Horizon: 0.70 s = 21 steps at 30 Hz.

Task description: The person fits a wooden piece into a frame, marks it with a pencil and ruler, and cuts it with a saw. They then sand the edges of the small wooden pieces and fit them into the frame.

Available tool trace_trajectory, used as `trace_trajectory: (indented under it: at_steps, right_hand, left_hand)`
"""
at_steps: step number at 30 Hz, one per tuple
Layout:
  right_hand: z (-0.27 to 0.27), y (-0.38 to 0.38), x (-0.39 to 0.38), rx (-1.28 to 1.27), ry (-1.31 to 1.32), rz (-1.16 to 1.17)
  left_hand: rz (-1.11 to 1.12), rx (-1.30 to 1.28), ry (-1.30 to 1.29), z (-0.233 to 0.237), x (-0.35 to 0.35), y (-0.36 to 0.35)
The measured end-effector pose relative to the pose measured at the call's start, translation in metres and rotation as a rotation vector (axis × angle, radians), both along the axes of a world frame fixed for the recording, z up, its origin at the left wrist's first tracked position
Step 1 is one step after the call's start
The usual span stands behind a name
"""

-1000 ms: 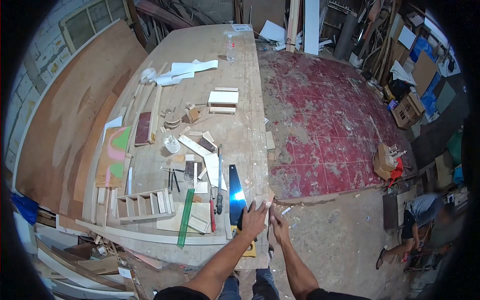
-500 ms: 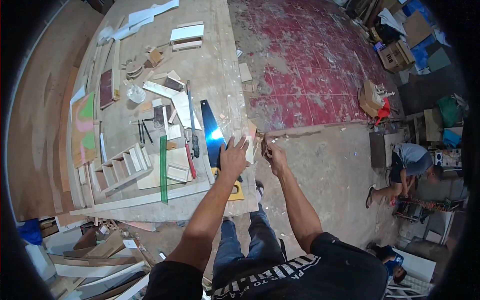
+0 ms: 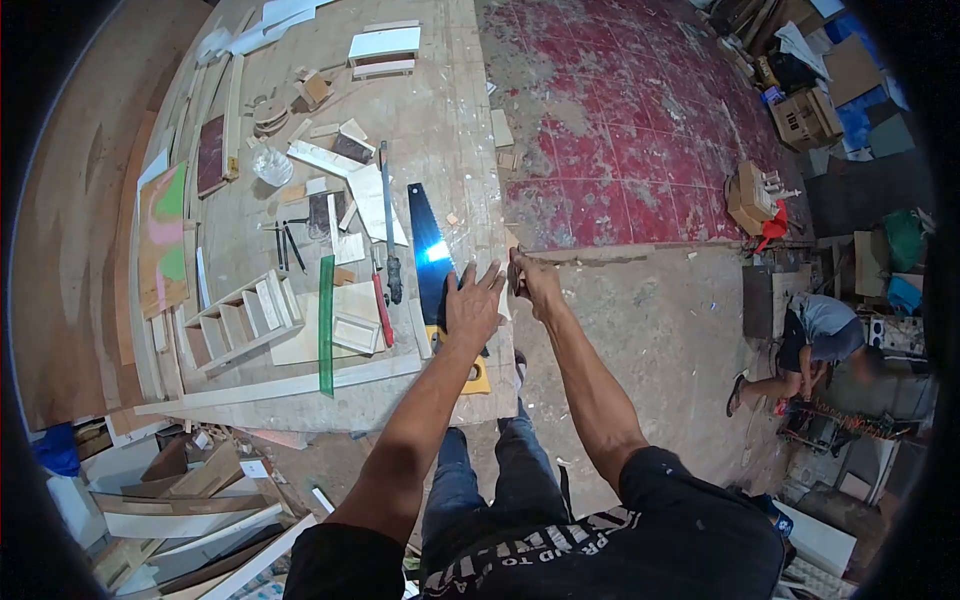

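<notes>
My left hand (image 3: pixel 475 312) lies flat near the table's right edge, fingers stretched out and pointing forward. It presses on a pale piece of wood (image 3: pixel 506 304) at the edge and overlaps the handsaw (image 3: pixel 430 252), whose yellow-black handle shows below the wrist. My right hand (image 3: pixel 537 284) is just off the edge, level with the left fingertips. Its fingers are closed around a small dark brown piece (image 3: pixel 515 272), held against the edge; I cannot tell what kind it is.
On the table (image 3: pixel 455 130) lie a long file (image 3: pixel 390 220), a red-handled tool (image 3: pixel 383 312), a green strip (image 3: pixel 326 325), a small wooden rack (image 3: pixel 245 320) and offcuts. Wood scraps (image 3: pixel 190 500) heap below left. A co-worker (image 3: pixel 825 335) bends over at the right.
My right hand has moved forward and left, up against the table edge. My left hand stays on the wood with its fingers still spread. The view has shifted slightly.
</notes>
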State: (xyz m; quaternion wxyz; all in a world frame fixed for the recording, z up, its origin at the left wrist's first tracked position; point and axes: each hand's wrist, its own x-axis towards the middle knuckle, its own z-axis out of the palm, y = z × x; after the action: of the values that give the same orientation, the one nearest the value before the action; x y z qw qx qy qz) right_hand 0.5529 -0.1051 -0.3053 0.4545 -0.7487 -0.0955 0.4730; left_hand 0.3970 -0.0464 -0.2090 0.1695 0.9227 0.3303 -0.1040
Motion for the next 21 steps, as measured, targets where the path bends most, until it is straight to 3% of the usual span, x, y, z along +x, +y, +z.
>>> trace_trajectory:
  at_steps: [2,5,7,9,11,14,19,21]
  right_hand:
    - [0.035,-0.010,-0.016,-0.135,0.000,-0.040]
    - [0.048,-0.013,-0.022,-0.074,0.014,-0.067]
    - [0.032,0.012,-0.005,-0.137,-0.026,-0.057]
    - [0.037,0.017,-0.006,0.062,0.006,-0.037]
    - [0.034,-0.006,-0.019,0.076,-0.007,-0.076]
    - [0.046,-0.012,-0.020,-0.086,0.088,-0.109]
    - [0.066,-0.009,-0.025,-0.049,0.078,-0.024]
    - [0.071,-0.023,-0.039,-0.022,0.092,-0.158]
  left_hand:
    - [-0.011,0.017,0.012,-0.003,-0.001,0.001]
    - [-0.011,0.024,0.015,0.001,0.002,0.000]
    - [-0.003,0.013,0.028,0.004,0.002,0.000]
    - [-0.023,0.018,0.033,0.003,0.000,-0.001]
    - [-0.026,0.030,0.039,0.003,-0.001,-0.001]
    - [-0.020,0.033,0.024,0.004,0.003,-0.002]
    - [-0.026,0.055,0.024,0.001,0.001,0.000]
    - [-0.012,0.026,0.021,0.000,0.002,-0.002]
